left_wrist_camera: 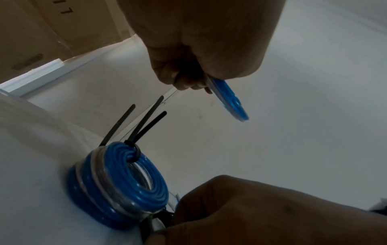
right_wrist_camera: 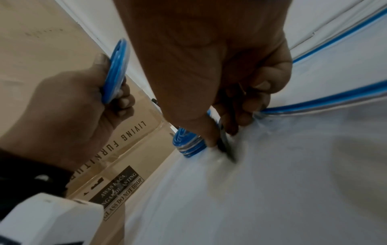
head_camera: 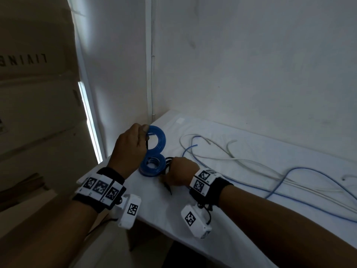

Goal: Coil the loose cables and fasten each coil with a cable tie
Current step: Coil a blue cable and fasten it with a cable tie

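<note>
My left hand (head_camera: 144, 132) holds a flat blue cable coil (head_camera: 157, 138) upright above the table's far left corner, pinched at its rim between thumb and fingers (left_wrist_camera: 188, 82). Below it a stack of tied blue coils (head_camera: 152, 165) sits on the white table (head_camera: 212, 219), with black tie tails (left_wrist_camera: 146, 119) sticking up from it. Just right of the stack, my right hand (head_camera: 170, 171) pinches a bunch of black cable ties (right_wrist_camera: 226, 145) against the tabletop; their tips (head_camera: 167, 187) poke out under the hand. The left hand's coil (right_wrist_camera: 115, 71) also shows edge-on in the right wrist view.
Loose white cable (head_camera: 222, 157) and loose blue cable (head_camera: 301, 169) sprawl over the table's right half. Cardboard boxes (head_camera: 38, 93) stand left of the table, beyond its edge. A white wall (head_camera: 251, 64) closes the back, close behind the coils.
</note>
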